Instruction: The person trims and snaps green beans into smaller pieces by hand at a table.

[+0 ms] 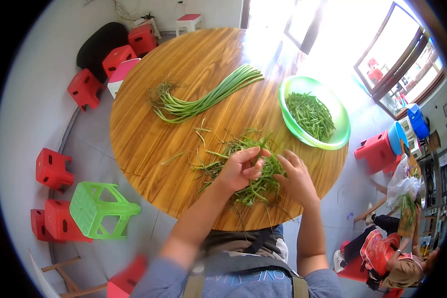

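Note:
My left hand (243, 168) is closed in a pinch on a green stalk (263, 144), above a loose, tangled pile of green stalks and trimmings (218, 166). My right hand (298, 180) hovers at the right side of this pile, its fingers apart and slightly bent; no held thing shows in it. Beyond the hands lies a bundle of long green stalks (208, 101) with frizzy, tangled ends at the left. To the right, a light green plastic basin (340, 116) holds many short green pieces (310, 116).
The round wooden table (149, 134) has a few loose scraps on it. Red stools (54, 168) and a green stool (99, 208) stand to the left. At the lower right, another person (387, 253) sits handling greens near a plastic bag (402, 184).

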### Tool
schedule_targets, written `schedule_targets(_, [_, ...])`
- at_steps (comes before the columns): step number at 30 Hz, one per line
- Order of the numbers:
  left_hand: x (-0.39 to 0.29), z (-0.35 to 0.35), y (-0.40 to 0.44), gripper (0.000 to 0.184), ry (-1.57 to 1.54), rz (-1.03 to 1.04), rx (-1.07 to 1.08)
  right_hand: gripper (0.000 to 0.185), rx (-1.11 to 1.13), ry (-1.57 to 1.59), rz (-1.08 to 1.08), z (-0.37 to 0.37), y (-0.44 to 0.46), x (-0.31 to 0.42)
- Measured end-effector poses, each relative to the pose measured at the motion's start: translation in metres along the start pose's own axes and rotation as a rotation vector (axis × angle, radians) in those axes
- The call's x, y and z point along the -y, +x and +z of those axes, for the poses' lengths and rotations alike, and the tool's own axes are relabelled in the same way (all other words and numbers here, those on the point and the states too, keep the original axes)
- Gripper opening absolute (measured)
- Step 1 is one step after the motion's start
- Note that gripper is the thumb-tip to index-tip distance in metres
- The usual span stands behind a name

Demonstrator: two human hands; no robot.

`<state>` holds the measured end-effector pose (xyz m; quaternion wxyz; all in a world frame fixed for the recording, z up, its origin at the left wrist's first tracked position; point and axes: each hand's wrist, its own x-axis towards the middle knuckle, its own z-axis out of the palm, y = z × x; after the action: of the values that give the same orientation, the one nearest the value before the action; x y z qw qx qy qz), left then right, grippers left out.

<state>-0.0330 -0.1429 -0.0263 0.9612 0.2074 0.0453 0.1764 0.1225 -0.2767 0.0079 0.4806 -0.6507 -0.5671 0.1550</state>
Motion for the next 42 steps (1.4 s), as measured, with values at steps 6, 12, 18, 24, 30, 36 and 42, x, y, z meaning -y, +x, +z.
schedule_targets(6, [0.009,0.004,0.000,0.027,0.115,-0.102,-0.012,0.024,-0.153,0.521,0.395,0.020,0.014,0.025])
schedule_targets(12, [0.019,0.020,-0.002,0.027,0.207,-0.141,-0.043,0.018,-0.209,0.776,0.406,0.023,0.026,0.018])
schedule_targets(18, [0.019,0.004,0.001,0.023,0.282,-0.141,-0.045,0.014,-0.191,0.662,0.405,0.018,0.022,0.020])
schedule_targets(24, [0.029,-0.003,0.005,0.021,0.537,-0.024,-0.204,0.008,-0.202,-0.147,-0.238,0.041,0.011,0.033])
schedule_targets(30, [0.031,0.000,0.006,0.020,0.537,-0.005,-0.200,0.009,-0.241,-0.011,-0.077,0.040,0.009,0.033])
schedule_targets(36, [0.020,0.007,0.002,0.023,0.517,-0.045,-0.192,0.010,-0.321,0.011,0.051,0.025,0.009,0.013])
schedule_targets(42, [0.030,0.009,0.003,0.024,1.304,0.200,-0.212,0.010,-0.289,-0.225,-0.080,0.027,0.006,0.017])
